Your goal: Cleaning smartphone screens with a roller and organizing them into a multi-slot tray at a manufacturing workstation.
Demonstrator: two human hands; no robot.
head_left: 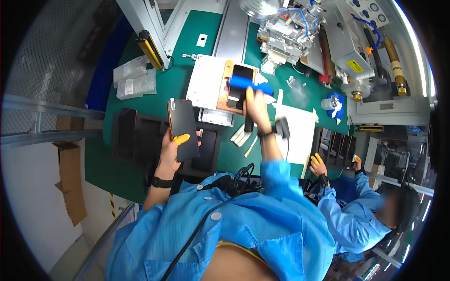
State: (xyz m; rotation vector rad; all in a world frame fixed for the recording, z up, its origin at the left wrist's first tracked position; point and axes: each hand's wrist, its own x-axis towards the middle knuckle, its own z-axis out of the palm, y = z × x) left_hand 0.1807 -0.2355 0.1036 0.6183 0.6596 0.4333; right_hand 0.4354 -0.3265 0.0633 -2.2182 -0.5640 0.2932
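My left hand (pixel 169 152), a yellow cot on its thumb, grips a black smartphone (pixel 183 126) by its lower left side. A small white label sticks out at that phone's top corner. In my right hand (pixel 257 112), closed on its handle, is a blue hand roller (pixel 246 83). The roller lies over another black smartphone (pixel 242 71) and hides part of it; whether they touch, I cannot tell. That second phone sits in an orange fixture (pixel 224 91) on a white metal plate (pixel 200 82). My right hand is slightly blurred.
Black trays (pixel 147 136) with phones lie near the front left. Bubble-wrap packs (pixel 136 84) sit at the far left. A metal mechanism (pixel 286 35) stands at the back. A co-worker (pixel 356 225) works at the right beside another phone tray (pixel 335 147). A cream sheet (pixel 295 136) lies between us.
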